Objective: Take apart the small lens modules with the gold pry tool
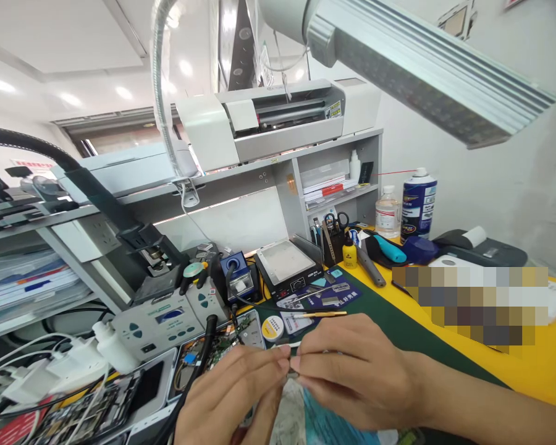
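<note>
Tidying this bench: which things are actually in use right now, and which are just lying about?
In use:
left hand
right hand
small part pinched between their fingertips

Lying about:
spray can
clear bottle
hot plate
solder tin
tweezers

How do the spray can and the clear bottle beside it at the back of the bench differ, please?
The spray can is taller; the clear bottle is shorter. The spray can is blue with printed labels; the clear bottle is see-through with a white cap. The spray can has a thin red straw at its nozzle; the clear bottle has none. Both stand upright.
</note>
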A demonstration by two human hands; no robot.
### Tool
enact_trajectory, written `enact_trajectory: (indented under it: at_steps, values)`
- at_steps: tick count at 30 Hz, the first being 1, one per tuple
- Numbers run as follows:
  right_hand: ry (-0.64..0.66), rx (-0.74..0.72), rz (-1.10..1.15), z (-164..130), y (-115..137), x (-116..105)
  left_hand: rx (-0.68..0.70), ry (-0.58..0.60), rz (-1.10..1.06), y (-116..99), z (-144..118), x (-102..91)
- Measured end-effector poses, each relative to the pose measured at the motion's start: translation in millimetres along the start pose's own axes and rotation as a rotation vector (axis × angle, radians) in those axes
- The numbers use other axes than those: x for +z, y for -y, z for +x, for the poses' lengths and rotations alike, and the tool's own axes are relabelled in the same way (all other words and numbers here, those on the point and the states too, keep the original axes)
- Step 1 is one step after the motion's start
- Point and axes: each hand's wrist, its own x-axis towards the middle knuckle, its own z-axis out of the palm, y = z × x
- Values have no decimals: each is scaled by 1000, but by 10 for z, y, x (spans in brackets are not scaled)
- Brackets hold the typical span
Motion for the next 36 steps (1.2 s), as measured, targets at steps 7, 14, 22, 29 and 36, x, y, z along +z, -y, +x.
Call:
enact_trajectory:
  at_steps: [7,14,22,29,36]
  values:
    - [8,123,68,-29,7,14,-42,108,-4,-12,-30,-30]
    - [36,135,115,-17,5,2,-146,94,-22,-36,-72,25]
    - [84,122,98,-45,-22,6,-183,77,-21,-38,-49,27]
    - [89,135,98,-46,-18,17,-189,66,-22,-59,1,-5]
    - [34,165,127,-28,12,20,-167,50,-30,-36,-5,7]
